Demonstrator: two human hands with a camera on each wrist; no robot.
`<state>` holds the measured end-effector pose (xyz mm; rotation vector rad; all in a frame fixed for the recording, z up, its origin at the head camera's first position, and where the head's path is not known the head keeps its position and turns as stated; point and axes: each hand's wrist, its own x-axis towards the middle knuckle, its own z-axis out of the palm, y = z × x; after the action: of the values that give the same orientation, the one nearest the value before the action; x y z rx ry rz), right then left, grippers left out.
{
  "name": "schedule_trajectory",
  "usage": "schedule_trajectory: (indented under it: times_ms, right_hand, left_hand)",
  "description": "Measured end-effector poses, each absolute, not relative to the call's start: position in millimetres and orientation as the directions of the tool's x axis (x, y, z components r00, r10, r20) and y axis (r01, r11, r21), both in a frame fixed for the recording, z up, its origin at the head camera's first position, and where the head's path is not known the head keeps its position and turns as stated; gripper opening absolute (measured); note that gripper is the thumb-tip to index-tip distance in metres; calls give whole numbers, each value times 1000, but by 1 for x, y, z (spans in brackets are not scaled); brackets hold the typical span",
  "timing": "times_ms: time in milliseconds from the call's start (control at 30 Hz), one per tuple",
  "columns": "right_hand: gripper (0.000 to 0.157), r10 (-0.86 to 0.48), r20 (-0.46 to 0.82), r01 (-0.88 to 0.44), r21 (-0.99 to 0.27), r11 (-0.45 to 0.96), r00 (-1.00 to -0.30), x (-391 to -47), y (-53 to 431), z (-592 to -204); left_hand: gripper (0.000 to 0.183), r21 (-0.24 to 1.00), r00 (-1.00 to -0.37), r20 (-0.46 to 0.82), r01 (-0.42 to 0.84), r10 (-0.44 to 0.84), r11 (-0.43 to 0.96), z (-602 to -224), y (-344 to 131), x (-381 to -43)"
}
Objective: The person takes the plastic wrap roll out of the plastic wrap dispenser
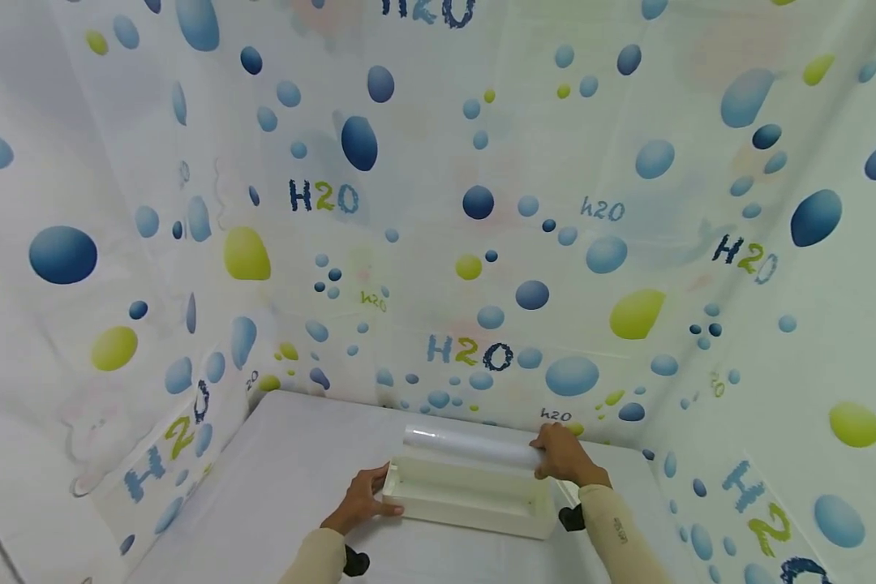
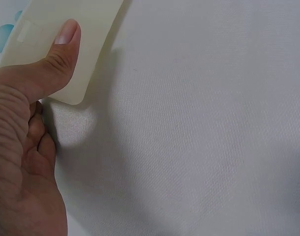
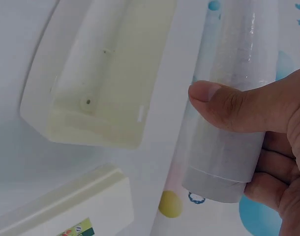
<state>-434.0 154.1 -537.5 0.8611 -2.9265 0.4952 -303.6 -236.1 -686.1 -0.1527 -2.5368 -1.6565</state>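
My left hand (image 1: 361, 499) grips the left end of a long cream plastic box (image 1: 474, 521), thumb on its front wall and the other fingers behind. The left wrist view shows that thumb flat against the box (image 2: 93, 46). Behind the box, my right hand (image 1: 565, 456) holds a roll of clear cling film (image 1: 467, 444) near its right end. In the right wrist view, the thumb lies across the film roll (image 3: 224, 152) with fingers curled round its far side. The box (image 3: 37, 110) has an open top and small holes inside.
A long cream piece (image 3: 91, 201) with a colourful label lies by the box's right end, partly behind the right forearm in the head view. A white cloth covers the table (image 1: 299, 454). Curtains (image 1: 409, 308) printed with dots and "H2O" surround it at the back and sides.
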Motion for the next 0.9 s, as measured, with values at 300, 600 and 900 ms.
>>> schedule_trajectory:
  times_ms: [300,600,900]
  right_hand:
    - [57,-512,129,-526,-297,797,-849,-436,152,-528]
    - [53,-539,145,-558,-256,789,-830,-443,155,-533]
    - [52,-556,139,-572,-252,780,-819,-450,145,-524]
  left_hand:
    - [100,917,-994,112,108,11,384,-679,-234,-301]
    - [100,899,-994,110,103,10,427,-678,-233,-302]
    - [103,901,-994,109,103,11,421,-681,-236,-300]
